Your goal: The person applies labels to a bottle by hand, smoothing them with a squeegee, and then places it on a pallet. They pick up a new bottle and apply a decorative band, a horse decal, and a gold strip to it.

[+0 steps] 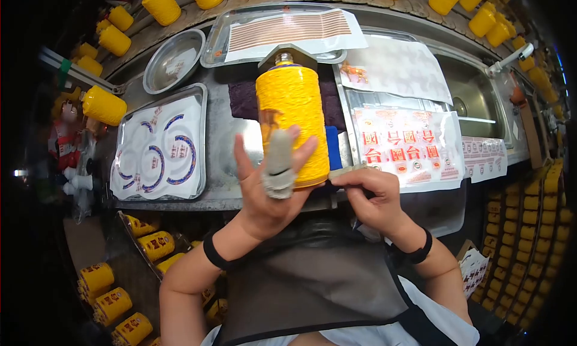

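A yellow, rough-textured bottle (293, 100) lies on its side in front of me, its neck in a metal holder (306, 59) and its base toward me. A brownish figure shows on its left side, partly behind my fingers. My left hand (270, 190) is open against the lower left of the bottle, fingers spread, one wrapped in a pale covering. My right hand (375, 196) is beside the base, its covered forefinger reaching to the base edge and the other fingers curled in; whether they hold anything is hidden. A blue flat piece (332, 148) stands just right of the bottle.
Left is a tray (203, 136) of blue-edged arc decals, with a round metal bowl (147, 84) behind it. A striped sheet (288, 33) lies behind the bottle. Right are a red-lettered decal sheet (406, 148), a horse-decal sheet (396, 69) and a sink (481, 97). Yellow bottles surround the bench.
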Demonstrator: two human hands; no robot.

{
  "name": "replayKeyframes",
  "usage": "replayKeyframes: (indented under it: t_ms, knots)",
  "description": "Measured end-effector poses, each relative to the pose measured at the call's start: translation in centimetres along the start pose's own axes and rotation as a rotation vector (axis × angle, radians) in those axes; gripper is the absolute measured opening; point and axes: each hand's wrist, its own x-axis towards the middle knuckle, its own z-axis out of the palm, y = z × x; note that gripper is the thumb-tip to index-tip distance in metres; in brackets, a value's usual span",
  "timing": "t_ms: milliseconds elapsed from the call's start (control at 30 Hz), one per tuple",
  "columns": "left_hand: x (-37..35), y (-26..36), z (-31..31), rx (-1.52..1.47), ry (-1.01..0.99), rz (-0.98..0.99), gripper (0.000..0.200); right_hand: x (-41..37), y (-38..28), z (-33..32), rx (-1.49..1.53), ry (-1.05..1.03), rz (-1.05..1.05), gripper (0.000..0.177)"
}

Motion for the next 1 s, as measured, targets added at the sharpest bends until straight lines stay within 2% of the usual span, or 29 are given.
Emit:
replayKeyframes:
  t_ms: [33,133,267,367,467,533,567,600,700,800,967,1000]
  knots:
    - [-0.8,-0.4,0.2,-0.014,0.054,-0.012,0.063,-0.1,0.2,0.2,0.02,-0.006,0.051,0.022]
    - [-3.7,-1.7,1.4,-0.18,0.141,-0.224,0.067,-0.4,0.6,0.4,0.044,-0.036,0.161,0.022]
    - [-5.4,-2.4,1.3,-0.265,0.04,-0.365,0.069,0.3,0.5,0.8,0.004,-0.062,0.15,0.021]
    - [-5.6,-2.9,1.5,-0.333,0.023,-0.383,0.071,0.6,0.4,0.6,-0.029,-0.092,0.172,0.021]
    - [-4.4,-2.5,0.4,-0.254,0.02,-0.347,0.079,0.7,0.0,0.3,-0.018,-0.085,0.139,0.021]
    - [-2.8,-1.7,-0.4,-0.26,0.063,-0.322,0.082,0.7,-1.2,-0.3,-0.064,-0.091,0.026,0.021]
    - [-2.4,-1.9,-0.6,-0.254,0.013,-0.264,0.085,0.7,-1.8,-0.6,-0.097,-0.095,-0.022,0.021]
    - [-2.0,-1.8,-0.3,-0.247,0.029,-0.212,0.084,1.1,-2.1,-0.3,-0.092,-0.033,-0.158,0.023]
    - [-0.7,-1.4,0.3,-0.213,0.059,-0.07,0.081,1.5,-3.0,-0.2,-0.137,-0.06,-0.255,0.024]
    - [0.0,-0.8,0.5,-0.234,0.059,-0.032,0.08,2.1,-3.5,1.2,-0.186,-0.069,-0.378,0.028]
    - [0.0,-1.4,-0.1,-0.143,0.012,0.021,0.077,2.5,-4.0,2.1,-0.122,-0.225,-0.331,0.024]
    - [-0.1,-1.5,-0.2,-0.156,0.006,0.013,0.077,2.4,-3.9,1.7,-0.049,-0.21,-0.246,0.023]
